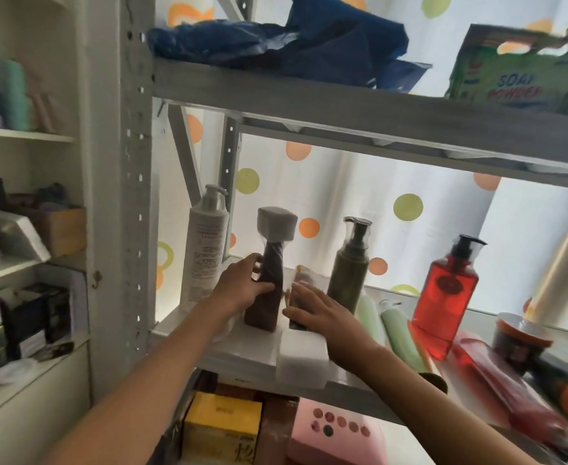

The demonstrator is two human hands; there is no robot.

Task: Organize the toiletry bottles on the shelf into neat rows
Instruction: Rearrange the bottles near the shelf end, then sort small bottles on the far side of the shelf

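Toiletry bottles stand and lie mixed on the grey metal shelf (242, 355) before a dotted curtain (359, 196). The left hand (242, 290) grasps the upright brown bottle (269, 283); the right hand (312, 310) lies with loose fingers on a second brown bottle (301, 280) lying beside it. I judge the next move is to raise this one into the row.

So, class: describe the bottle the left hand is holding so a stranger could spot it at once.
Find the grey metal shelf in front of the dotted curtain. Near its left end, just right of the tall white pump bottle, stands the brown bottle. It alone has a big pale blocky cap.
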